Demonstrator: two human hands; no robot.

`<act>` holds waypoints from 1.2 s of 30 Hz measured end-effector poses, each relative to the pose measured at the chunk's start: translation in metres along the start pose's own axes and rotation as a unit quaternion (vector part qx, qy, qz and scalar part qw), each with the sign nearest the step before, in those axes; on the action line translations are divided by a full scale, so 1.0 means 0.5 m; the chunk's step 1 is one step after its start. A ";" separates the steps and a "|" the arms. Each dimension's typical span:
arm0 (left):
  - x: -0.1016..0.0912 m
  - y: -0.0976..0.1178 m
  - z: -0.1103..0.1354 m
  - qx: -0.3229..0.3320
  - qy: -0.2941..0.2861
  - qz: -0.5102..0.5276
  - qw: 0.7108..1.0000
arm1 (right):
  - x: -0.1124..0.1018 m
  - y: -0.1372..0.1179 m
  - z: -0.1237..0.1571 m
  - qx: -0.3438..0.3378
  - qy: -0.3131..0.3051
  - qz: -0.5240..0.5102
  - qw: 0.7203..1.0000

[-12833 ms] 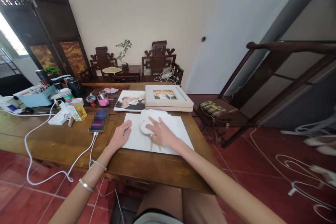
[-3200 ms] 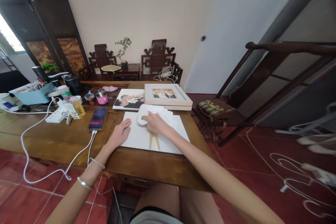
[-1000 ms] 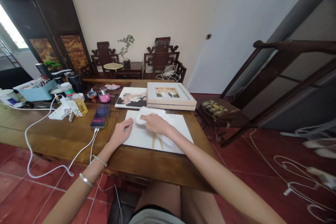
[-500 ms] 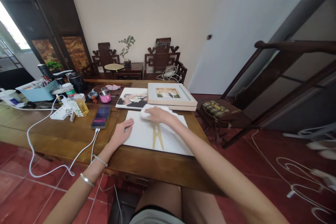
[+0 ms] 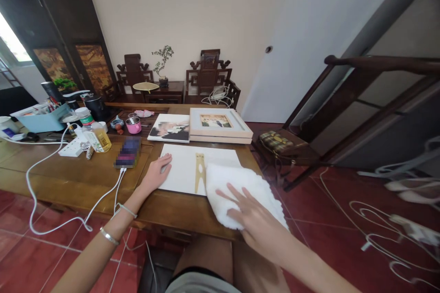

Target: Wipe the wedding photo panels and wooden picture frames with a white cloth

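Observation:
A white photo panel (image 5: 178, 171), back side up, lies on the wooden table, with a tan easel strut (image 5: 200, 171) on it. My left hand (image 5: 158, 171) is open and rests on the panel's left edge, fingers laid flat. My right hand (image 5: 245, 210) lies with spread fingers on a fluffy white cloth (image 5: 254, 185). The cloth covers the panel's near right corner and hangs past the table's front edge. Behind the panel are a photo print (image 5: 168, 128) and a pale wooden picture frame (image 5: 222, 138) with a photo in it.
On the table's left stand a phone (image 5: 128, 152) with charging cables, a drink bottle (image 5: 98, 137), a power strip (image 5: 72, 147), a pink cup (image 5: 133, 125) and a blue organizer box (image 5: 44, 119). A chair (image 5: 305, 114) with a plaid bag (image 5: 277, 142) stands at right.
My right hand has moved the cloth from the panel's far edge to its near right corner. The fingers are now spread over the unfolded cloth. My left hand stays on the panel.

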State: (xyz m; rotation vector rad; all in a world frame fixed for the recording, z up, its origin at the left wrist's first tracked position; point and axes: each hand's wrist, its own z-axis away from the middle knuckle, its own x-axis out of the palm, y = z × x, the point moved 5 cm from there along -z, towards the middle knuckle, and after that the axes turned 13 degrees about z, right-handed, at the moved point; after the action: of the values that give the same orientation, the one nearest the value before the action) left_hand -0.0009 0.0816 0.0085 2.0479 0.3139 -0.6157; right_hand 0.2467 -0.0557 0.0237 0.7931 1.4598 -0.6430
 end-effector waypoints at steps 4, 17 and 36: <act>0.001 0.002 0.000 -0.004 -0.002 0.000 1.000 | 0.001 0.042 -0.050 0.017 0.019 0.001 1.000; 0.001 0.004 -0.002 0.000 -0.004 -0.013 1.000 | 0.020 0.168 -0.187 0.020 0.038 0.024 0.999; -0.001 0.006 -0.005 0.004 -0.043 -0.004 0.999 | 0.052 0.287 -0.141 0.073 0.047 -0.017 0.996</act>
State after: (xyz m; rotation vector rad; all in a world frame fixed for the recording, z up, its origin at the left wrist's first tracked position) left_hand 0.0008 0.0821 0.0119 2.0212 0.2698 -0.7091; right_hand 0.3185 0.0892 0.0126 0.9247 1.5270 -0.7532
